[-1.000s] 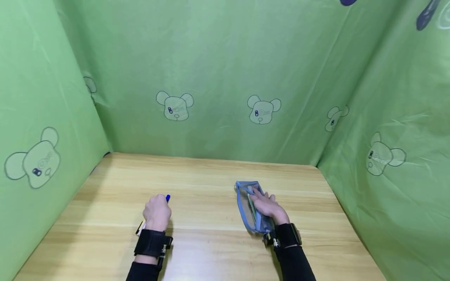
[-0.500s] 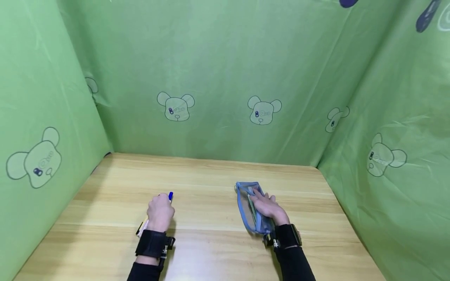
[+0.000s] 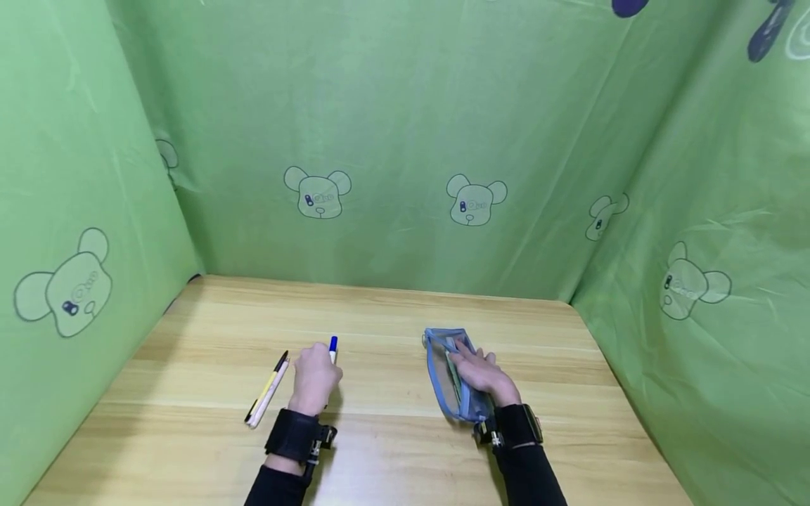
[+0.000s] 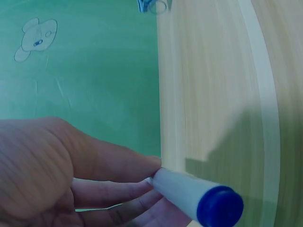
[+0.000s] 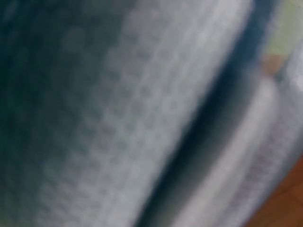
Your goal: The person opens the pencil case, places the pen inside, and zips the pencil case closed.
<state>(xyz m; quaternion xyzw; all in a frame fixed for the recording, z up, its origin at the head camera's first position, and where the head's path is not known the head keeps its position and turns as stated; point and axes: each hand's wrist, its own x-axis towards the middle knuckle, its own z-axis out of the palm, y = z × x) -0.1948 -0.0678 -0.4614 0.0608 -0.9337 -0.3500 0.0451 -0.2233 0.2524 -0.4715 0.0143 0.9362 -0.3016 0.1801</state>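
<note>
My left hand (image 3: 315, 381) pinches a marker pen (image 3: 332, 349) with a white barrel and a blue end. In the left wrist view thumb and fingers grip the marker's barrel (image 4: 180, 189), its blue end pointing at the camera. Over on the right, my right hand (image 3: 482, 371) holds a see-through pencil case (image 3: 441, 379) with blue edging by its right side. The case's mouth gapes on the left, and something greenish shows inside. Blurred pouch mesh (image 5: 137, 104) fills most of the right wrist view, hiding the right fingers there.
Left of my left hand, a yellow pen (image 3: 268, 388) with black ends lies alongside a whitish pen (image 3: 271, 395) on the wooden table (image 3: 380, 450). Green cloth (image 3: 392, 239) with bear heads hangs at the back and both sides.
My left hand has moved right and slightly away from me with the marker, uncovering the two pens on the table. The right hand and the pencil case stay in place.
</note>
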